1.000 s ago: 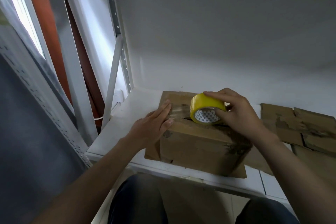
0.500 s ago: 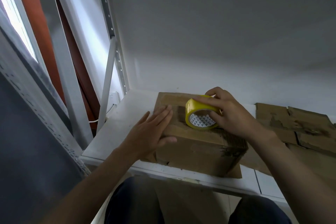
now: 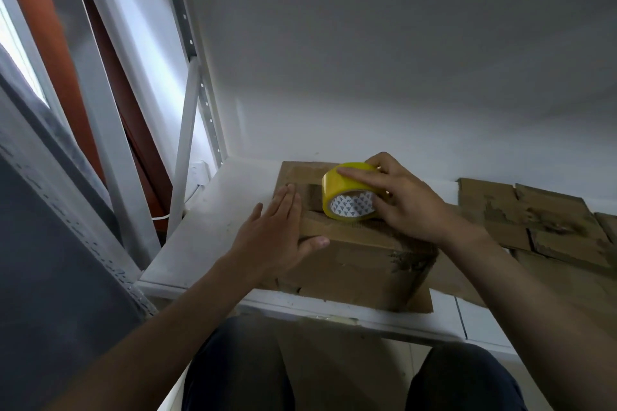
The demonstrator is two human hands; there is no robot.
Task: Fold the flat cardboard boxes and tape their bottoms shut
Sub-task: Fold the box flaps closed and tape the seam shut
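White tabletop (image 3: 207, 230) against a wall, box (image 3: 360, 264) under both hands. Left hand (image 3: 270, 237), fingers straight, presses the flap; right hand (image 3: 407, 203) grips the tape (image 3: 347, 190) on the seam. Risk: flaps may spring apart if pressure eases. The box sits at the near edge, with flat boxes (image 3: 534, 217) beside the right hand and open room beyond the left.

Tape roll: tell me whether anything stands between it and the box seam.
Nothing visible does. The tape roll rests directly on the box top, gripped by the right hand. The left hand lies flat on the box's left end, apart from the roll.
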